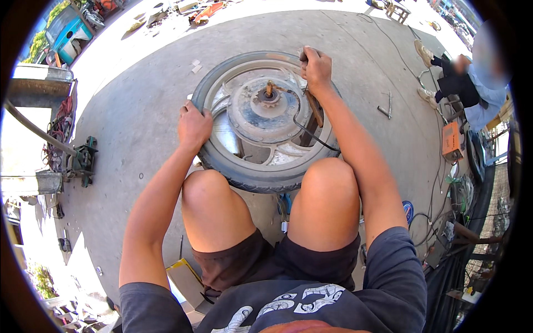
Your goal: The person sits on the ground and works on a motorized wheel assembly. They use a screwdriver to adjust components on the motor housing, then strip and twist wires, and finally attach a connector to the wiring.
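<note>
My left grip is grasping the left edge of one wheel, while my right grip is curling at its far-right edge; I cannot tell whether it is closing on anything. The wheel is resting on the floor before my two knees, its single axle pointing up, and pale lettering is showing on my shirt.

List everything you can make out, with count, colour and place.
Wheel: one, grey, black-tyred, centre
Hub: one, grey, wheel's middle
Cables: several, black, on wheel and floor
Strip: one, brown, wheel's right side
Tool: one, grey, floor, right
Box: one, orange, far right
Vise-like fixture: one, green, left
Carton: one, yellow-brown, lower left
Disc: one, blue, lower right
Person: one, blue-and-black clothes, right edge
Floor: one, grey, throughout
Clutter: uncountable, mixed, edges
Left hand: one, bare, wheel's left edge
Right hand: one, bare, wheel's upper right
Arms: two, bare, lower sides
Legs: two, bare, lower middle
Shirt, shorts: one each, dark, bottom
</note>
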Tool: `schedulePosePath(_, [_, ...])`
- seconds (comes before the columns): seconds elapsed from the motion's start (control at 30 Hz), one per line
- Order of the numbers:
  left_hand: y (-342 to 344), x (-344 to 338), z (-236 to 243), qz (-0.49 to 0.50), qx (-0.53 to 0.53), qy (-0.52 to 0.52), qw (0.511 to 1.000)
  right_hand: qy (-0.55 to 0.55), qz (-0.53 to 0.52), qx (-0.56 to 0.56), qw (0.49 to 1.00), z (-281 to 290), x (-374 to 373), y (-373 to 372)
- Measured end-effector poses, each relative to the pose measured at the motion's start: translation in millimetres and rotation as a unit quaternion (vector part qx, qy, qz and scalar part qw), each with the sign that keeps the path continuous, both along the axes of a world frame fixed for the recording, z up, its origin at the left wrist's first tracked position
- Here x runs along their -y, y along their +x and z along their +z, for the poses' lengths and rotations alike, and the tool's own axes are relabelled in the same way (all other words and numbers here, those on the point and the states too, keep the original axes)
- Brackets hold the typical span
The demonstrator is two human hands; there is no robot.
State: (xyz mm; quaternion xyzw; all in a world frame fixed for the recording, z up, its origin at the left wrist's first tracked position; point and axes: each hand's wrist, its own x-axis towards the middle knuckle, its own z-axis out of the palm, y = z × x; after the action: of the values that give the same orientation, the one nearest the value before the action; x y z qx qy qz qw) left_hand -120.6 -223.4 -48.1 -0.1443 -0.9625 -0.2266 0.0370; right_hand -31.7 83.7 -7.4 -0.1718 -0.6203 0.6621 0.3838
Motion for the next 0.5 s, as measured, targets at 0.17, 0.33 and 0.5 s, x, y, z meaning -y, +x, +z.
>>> schedulePosePath(0.17, [4, -1, 8, 0.004, 0.017, 0.005, 1.0, -0.037, 0.122, 0.043, 0.991, 14, 2, 1])
schedulePosePath(0.33, [8, 1, 7, 0.0, 0.003, 0.052, 0.999, -0.051, 0.057, -0.059, 0.995, 20, 1, -4])
schedulePosePath(0.5, [1, 2, 2, -0.023, 0.002, -0.002, 1.0, -0.056, 0.105, -0.052, 0.992, 28, -7, -31])
